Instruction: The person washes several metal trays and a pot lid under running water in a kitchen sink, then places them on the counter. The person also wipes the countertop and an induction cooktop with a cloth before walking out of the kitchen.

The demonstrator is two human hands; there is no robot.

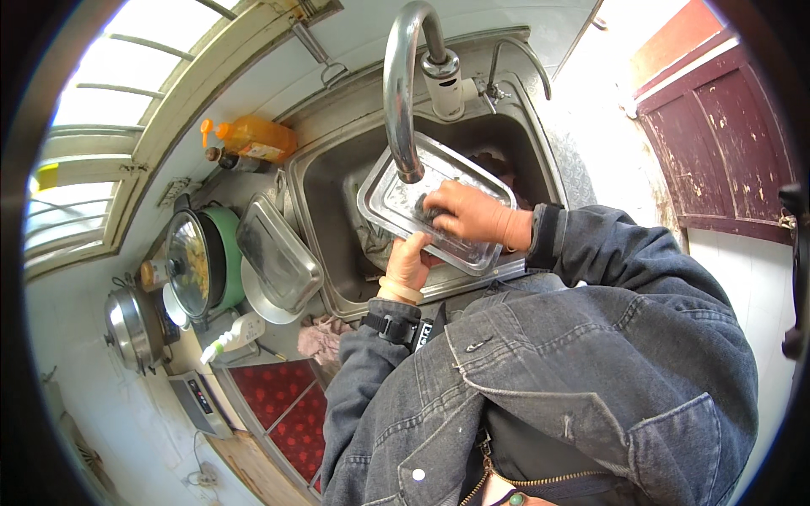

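A rectangular stainless steel tray (395,205) is tilted over the sink basin (329,253), below the curved metal faucet (400,95). My left hand (408,262) grips its near edge, thumb on top, with the fingers partly hidden beneath. Pressed on the tray's inner face is a dark scouring pad (423,205), which my right hand (465,212) holds under bent fingers. Dark items (493,166) lie in the basin behind the tray, too shaded to name. Whether water runs from the faucet cannot be told.
Left of the sink, another metal tray (281,253) leans on a white bowl (253,297) beside a green pot (224,253) with a glass lid. An orange bottle (259,136) stands by the wall. A pink cloth (321,338) lies at the counter's front edge, near a white bottle (243,332).
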